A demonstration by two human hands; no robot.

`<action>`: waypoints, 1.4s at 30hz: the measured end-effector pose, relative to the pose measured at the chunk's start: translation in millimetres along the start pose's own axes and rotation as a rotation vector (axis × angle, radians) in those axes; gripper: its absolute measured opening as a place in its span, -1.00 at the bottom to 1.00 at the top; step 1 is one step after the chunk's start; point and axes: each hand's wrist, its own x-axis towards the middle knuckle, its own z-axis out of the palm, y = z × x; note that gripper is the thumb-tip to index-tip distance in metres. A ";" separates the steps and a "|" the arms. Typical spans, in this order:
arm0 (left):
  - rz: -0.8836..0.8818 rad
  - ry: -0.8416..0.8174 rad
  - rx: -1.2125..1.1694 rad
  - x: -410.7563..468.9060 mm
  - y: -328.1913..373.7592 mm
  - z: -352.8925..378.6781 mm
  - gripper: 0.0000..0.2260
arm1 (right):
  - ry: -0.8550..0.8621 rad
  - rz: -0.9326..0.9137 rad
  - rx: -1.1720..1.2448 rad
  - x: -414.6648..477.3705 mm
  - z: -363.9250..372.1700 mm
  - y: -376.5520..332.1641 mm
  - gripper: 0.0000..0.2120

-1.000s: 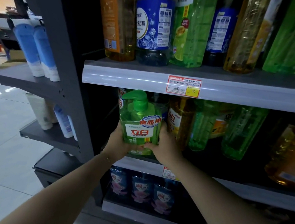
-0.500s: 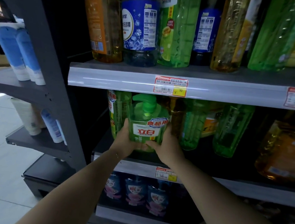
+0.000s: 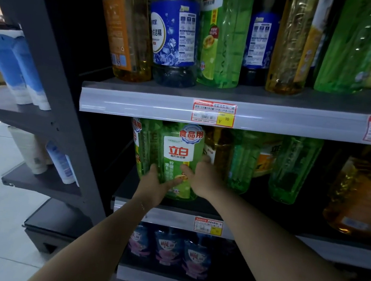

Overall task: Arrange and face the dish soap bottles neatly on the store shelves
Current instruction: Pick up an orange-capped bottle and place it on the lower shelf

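Both bare forearms are running up from the bottom edge. The left hand [image 3: 156, 183] and right hand [image 3: 203, 179] are clasping the lower half of the translucent green plastic dish soap bottle with the white and red front label [image 3: 181, 160], one on each flank, thumbs lying on its front. The bottle is standing upright at the front left of the dark grey middle shelf [image 3: 171, 218]; I cannot tell whether its base is resting on the board.

The label is facing outward, so the step, I judge, is seating the bottle square to the lip. It should not nudge the taller green bottle [image 3: 147, 145] just behind-left or the amber bottle [image 3: 219, 151] beside the right hand. The pale price rail [image 3: 138, 103] overhead is hiding the bottle's top, so sliding low looks safer than lifting.
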 end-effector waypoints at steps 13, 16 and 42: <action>0.212 0.113 0.365 -19.3 5.2 17.4 -0.81 | 0.459 -0.048 -0.045 -18.2 -29.8 30.4 -0.48; 0.272 0.030 0.431 -19.0 12.1 21.7 -0.87 | 0.442 -0.029 -0.103 -7.9 -41.0 20.4 -0.47; 0.097 -0.135 0.314 -17.5 65.5 38.6 -0.69 | 0.129 0.008 0.341 -23.2 -88.7 40.8 -0.18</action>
